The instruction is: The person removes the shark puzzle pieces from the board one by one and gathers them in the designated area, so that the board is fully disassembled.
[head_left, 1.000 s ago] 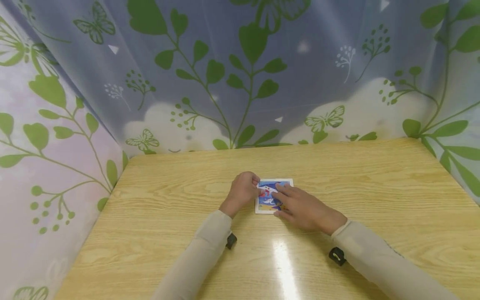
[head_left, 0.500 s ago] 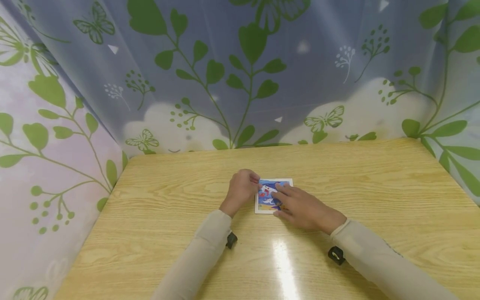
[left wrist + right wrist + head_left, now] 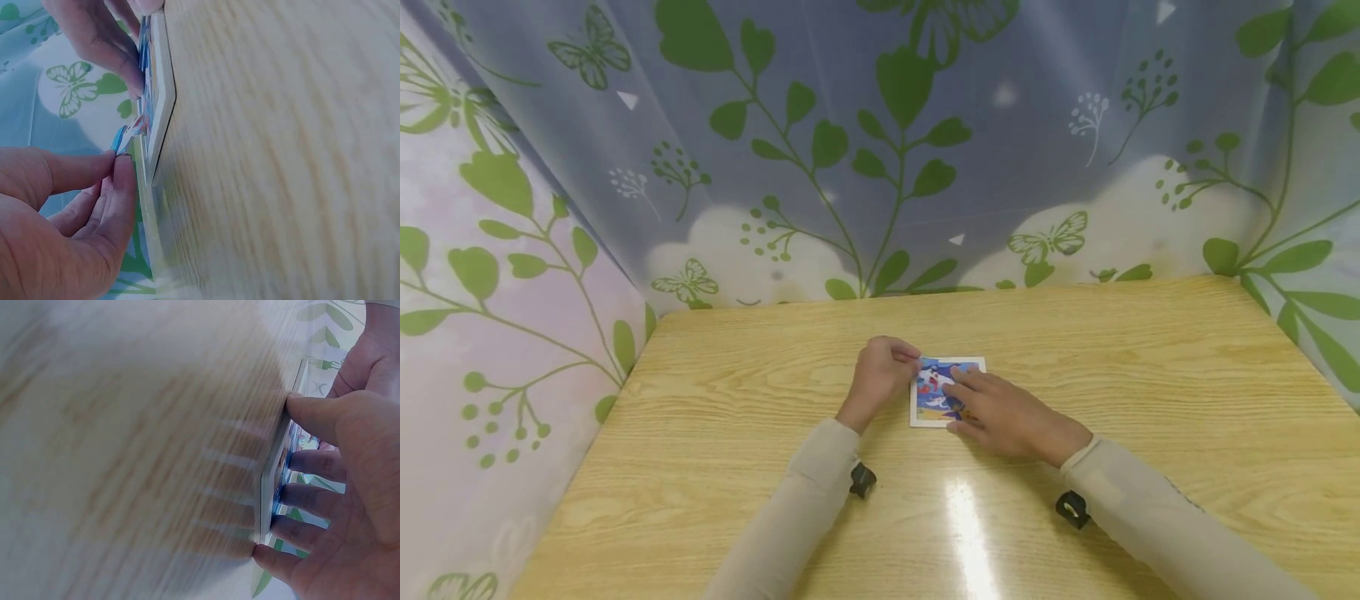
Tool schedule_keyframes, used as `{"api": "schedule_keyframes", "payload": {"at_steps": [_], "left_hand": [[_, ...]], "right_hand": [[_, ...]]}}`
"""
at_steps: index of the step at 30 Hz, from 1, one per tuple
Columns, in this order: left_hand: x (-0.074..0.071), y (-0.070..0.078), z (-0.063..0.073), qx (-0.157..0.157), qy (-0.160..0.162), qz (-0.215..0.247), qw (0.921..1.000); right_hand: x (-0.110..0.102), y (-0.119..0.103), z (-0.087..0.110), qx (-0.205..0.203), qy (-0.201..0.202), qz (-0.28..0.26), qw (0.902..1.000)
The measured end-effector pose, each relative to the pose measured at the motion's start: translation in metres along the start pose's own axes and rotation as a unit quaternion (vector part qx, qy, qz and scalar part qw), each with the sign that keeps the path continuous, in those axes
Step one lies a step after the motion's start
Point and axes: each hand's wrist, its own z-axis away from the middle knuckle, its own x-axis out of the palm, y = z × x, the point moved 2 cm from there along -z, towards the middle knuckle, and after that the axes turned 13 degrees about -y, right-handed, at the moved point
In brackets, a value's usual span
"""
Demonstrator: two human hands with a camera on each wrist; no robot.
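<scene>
A small square picture puzzle with a white border [image 3: 927, 423] and a colourful sea scene lies flat on the table. At its far left corner, my left hand [image 3: 880, 377] pinches a thin puzzle piece [image 3: 125, 137] between thumb and fingers. In the left wrist view that piece stands tilted up from the picture, its lower end close to the surface. My right hand [image 3: 1011, 414] rests on the right part of the puzzle with spread, fairly straight fingers. Its thumb [image 3: 306, 407] touches the near edge, and the hand covers much of the picture's right side.
The wood-grain table [image 3: 737, 375] stretches out around the puzzle. Behind it hangs a blue-grey curtain [image 3: 1000, 150] with green leaves and butterflies, and similar cloth covers the left side. A dark wrist device [image 3: 862, 481] sits under the left sleeve.
My left hand has shifted slightly up and back at the puzzle's far left corner, and the pinched piece has tipped up. The right hand has stayed in place.
</scene>
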Motion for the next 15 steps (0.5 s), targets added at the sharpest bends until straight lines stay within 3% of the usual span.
{"api": "schedule_keyframes", "payload": {"at_steps": [7,15], "left_hand": [[-0.014,-0.008,0.005,-0.007,0.007,0.041,0.9991],[-0.043,-0.028,0.013,-0.012,0.027,0.065,0.9974]], "right_hand": [[0.000,0.000,0.000,-0.003,0.001,-0.005,1.0000],[-0.001,-0.001,0.002,-0.012,0.006,-0.004,0.9999]]}}
